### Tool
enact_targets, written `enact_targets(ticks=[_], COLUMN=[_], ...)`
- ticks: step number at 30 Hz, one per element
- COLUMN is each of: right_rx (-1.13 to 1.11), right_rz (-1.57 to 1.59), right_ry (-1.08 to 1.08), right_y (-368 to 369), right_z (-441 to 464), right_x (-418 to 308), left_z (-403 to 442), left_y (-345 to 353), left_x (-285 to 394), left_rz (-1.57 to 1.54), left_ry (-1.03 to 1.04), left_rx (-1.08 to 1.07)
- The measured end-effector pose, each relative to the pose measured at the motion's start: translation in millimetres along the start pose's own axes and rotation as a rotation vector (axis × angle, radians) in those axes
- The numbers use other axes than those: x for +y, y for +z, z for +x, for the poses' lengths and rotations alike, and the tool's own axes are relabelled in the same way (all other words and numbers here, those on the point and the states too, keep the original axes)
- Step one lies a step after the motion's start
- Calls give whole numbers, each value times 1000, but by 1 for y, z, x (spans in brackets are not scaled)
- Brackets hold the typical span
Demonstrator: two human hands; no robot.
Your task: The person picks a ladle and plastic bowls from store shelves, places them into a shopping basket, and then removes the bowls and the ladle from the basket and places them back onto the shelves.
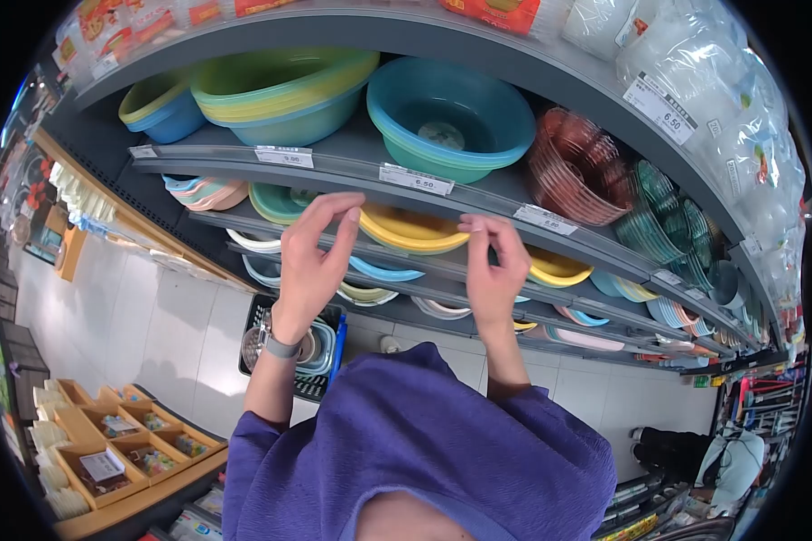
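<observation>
My left hand (314, 257), with a watch (280, 339) on its wrist, is raised at the left end of a yellow basin (408, 229) on the second shelf. Its thumb stands apart from its fingers, and nothing is in it. At the basin's right end is my right hand (498, 270), its fingers bent forward and the thumb apart, holding nothing I can see. Whether either hand touches the rim, I cannot tell. A green basin (275, 204) lies to the left of the yellow one, and another yellow basin (558, 269) to the right.
Above are a teal basin (451, 117), stacked green basins (284, 90) and reddish baskets (579, 167). A shopping basket (311, 389) with basins inside stands on the floor at my left. Wooden bins (126, 442) are at lower left; another person (731, 464) is at lower right.
</observation>
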State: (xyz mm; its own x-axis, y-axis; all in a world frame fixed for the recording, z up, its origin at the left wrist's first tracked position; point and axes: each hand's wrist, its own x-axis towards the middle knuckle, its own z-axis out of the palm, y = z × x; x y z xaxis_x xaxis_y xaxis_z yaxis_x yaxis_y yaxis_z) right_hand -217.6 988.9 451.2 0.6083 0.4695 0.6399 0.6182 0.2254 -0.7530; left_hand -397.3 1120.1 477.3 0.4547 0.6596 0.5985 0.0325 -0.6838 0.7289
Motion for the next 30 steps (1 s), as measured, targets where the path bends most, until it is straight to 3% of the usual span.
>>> enact_targets(ticks=[5,7,8,18,25,30], right_rx=[109,95,101,89,-26,9], right_rz=[-130,-148,-170,-216,-213,-111], right_ry=[-43,-46,-34,168,271,229], right_y=[-11,-11,-9,3,0,0], right_z=[27,38,43,69,77,79], right_x=[-21,-20,-23,-14,-17,-16], left_z=[32,52,57,107,110,112], left_y=[3,6,4,33,53,54], left_x=[7,8,13,-3,-21,-7], left_rz=[-8,79,106,-46,-10,88], left_ry=[49,200,67,-231,-142,-221], left_rx=[-19,24,-44,-130,-30,3])
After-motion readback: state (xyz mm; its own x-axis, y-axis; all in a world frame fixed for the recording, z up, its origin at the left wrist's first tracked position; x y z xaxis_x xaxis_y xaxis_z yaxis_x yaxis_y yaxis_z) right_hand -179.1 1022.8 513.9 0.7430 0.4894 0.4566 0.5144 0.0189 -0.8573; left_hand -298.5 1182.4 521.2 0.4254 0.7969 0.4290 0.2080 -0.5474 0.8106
